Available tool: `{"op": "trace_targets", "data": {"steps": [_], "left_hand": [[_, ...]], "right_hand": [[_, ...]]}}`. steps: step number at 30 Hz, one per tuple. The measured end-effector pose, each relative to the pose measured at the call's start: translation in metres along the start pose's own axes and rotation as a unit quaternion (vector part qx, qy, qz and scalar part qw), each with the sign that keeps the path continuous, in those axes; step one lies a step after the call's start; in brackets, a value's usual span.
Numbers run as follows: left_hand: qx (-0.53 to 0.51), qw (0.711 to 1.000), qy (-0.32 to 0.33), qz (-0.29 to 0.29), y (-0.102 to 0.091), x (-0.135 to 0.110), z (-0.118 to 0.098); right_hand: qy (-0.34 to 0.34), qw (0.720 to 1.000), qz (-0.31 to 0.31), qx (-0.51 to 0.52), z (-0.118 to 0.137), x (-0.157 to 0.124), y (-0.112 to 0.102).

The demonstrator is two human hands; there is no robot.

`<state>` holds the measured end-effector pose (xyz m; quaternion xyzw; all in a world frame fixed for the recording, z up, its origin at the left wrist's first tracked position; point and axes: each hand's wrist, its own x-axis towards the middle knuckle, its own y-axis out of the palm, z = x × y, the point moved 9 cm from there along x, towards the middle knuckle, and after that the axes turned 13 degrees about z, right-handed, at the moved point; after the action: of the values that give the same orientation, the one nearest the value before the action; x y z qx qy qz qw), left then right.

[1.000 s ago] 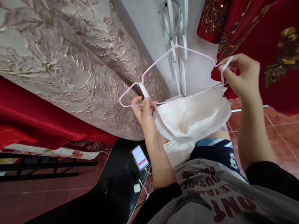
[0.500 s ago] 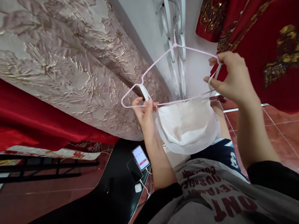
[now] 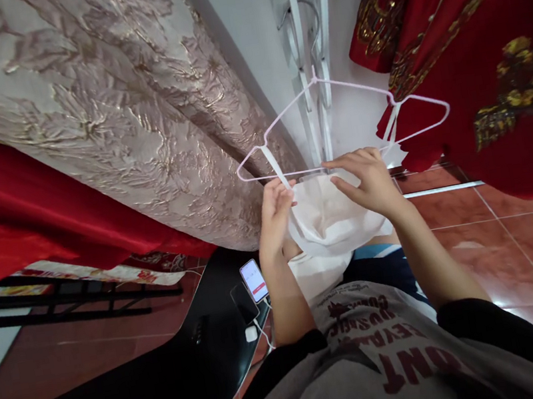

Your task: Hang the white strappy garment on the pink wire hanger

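Note:
A thin pink clothes hanger (image 3: 352, 83) hangs in front of me. From its two notches a white strappy garment (image 3: 333, 206) hangs by narrow straps, one on each side. My left hand (image 3: 276, 215) is closed at the lower end of the left strap (image 3: 275, 164), thumb and fingers pinched together. Over the garment's right upper edge reaches my right hand (image 3: 368, 183), its thumb and fingers apart and nothing gripped between them. Its fingertips come close to the hanger's bottom bar. Behind the right hand, part of the garment is hidden.
A shiny floral fabric (image 3: 171, 107) hangs on the left, and a red gown with gold trim (image 3: 427, 66) on the right. White metal rails (image 3: 297, 33) run down the wall. Two phones, one lit (image 3: 253, 279), lie on a black surface (image 3: 172, 369) with cables.
My right hand has left the hanger's right notch and moved left and down to the garment. The right strap now hangs in its notch. The hanger has shifted right.

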<state>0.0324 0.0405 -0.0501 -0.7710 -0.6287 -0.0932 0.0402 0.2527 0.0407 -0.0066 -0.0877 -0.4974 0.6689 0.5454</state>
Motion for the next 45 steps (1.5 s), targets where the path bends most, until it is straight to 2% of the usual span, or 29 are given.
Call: {"op": "trace_targets", "data": {"steps": [3,6,9,12,15,17,21,25,27,30,31,33,35,36,37,39,41,43,45], "left_hand": [[0.095,0.993,-0.003,0.07,0.0,-0.011,-0.029],[0.038,0.997,0.022,0.071,-0.008,-0.008,-0.058],[-0.061,0.993,0.098,-0.03,-0.032,0.006,-0.071],[-0.052,0.971,0.152,-0.176,-0.061,0.008,-0.06],[-0.014,0.949,0.135,-0.284,-0.078,-0.004,-0.035],[-0.004,0.942,0.111,-0.317,-0.079,-0.012,-0.02],[-0.004,0.949,0.093,-0.302,-0.063,-0.013,-0.004],[-0.032,0.934,0.113,-0.336,-0.051,-0.014,0.0],[-0.06,0.947,0.114,-0.296,-0.039,-0.009,0.0],[-0.109,0.972,0.109,-0.178,-0.013,0.003,-0.003],[-0.12,0.974,0.114,-0.157,-0.007,0.004,-0.006],[-0.128,0.972,0.128,-0.15,-0.003,0.004,-0.011],[-0.132,0.971,0.132,-0.146,-0.001,0.005,-0.012],[-0.134,0.972,0.129,-0.14,0.0,0.006,-0.011],[-0.137,0.973,0.126,-0.134,0.0,0.008,-0.01],[-0.141,0.973,0.124,-0.13,-0.001,0.01,-0.007],[-0.134,0.973,0.13,-0.138,-0.003,0.01,-0.006],[-0.116,0.973,0.137,-0.145,-0.004,0.009,-0.007],[-0.101,0.975,0.139,-0.141,-0.003,0.009,-0.007]], "right_hand": [[-0.008,1.0,-0.025,0.013,0.002,-0.005,-0.006],[-0.007,0.999,-0.042,0.019,0.003,-0.008,-0.007],[-0.009,0.998,-0.05,0.023,0.005,-0.01,-0.005],[-0.02,0.999,-0.042,0.023,0.007,-0.011,-0.004],[-0.018,0.999,-0.027,0.029,0.006,-0.012,-0.003],[-0.015,0.999,-0.025,0.036,0.007,-0.012,-0.002],[-0.007,0.999,-0.042,0.033,0.009,-0.012,0.002],[-0.013,0.998,-0.037,0.04,0.012,-0.012,0.004],[-0.03,0.998,-0.007,0.055,0.015,-0.012,0.006],[-0.049,0.996,0.013,0.073,0.019,-0.014,0.004],[-0.047,0.995,-0.011,0.085,0.016,-0.017,-0.001],[-0.027,0.984,-0.127,0.119,0.003,-0.027,-0.02],[0.02,0.952,-0.258,0.166,-0.02,-0.042,-0.039],[0.049,0.937,-0.289,0.191,-0.034,-0.046,-0.043],[0.08,0.929,-0.29,0.217,-0.046,-0.046,-0.044],[0.139,0.926,-0.232,0.263,-0.065,-0.036,-0.042],[0.175,0.924,-0.178,0.289,-0.072,-0.026,-0.043],[0.176,0.923,-0.179,0.291,-0.068,-0.02,-0.056],[0.146,0.926,-0.217,0.272,-0.057,-0.019,-0.073]]}}
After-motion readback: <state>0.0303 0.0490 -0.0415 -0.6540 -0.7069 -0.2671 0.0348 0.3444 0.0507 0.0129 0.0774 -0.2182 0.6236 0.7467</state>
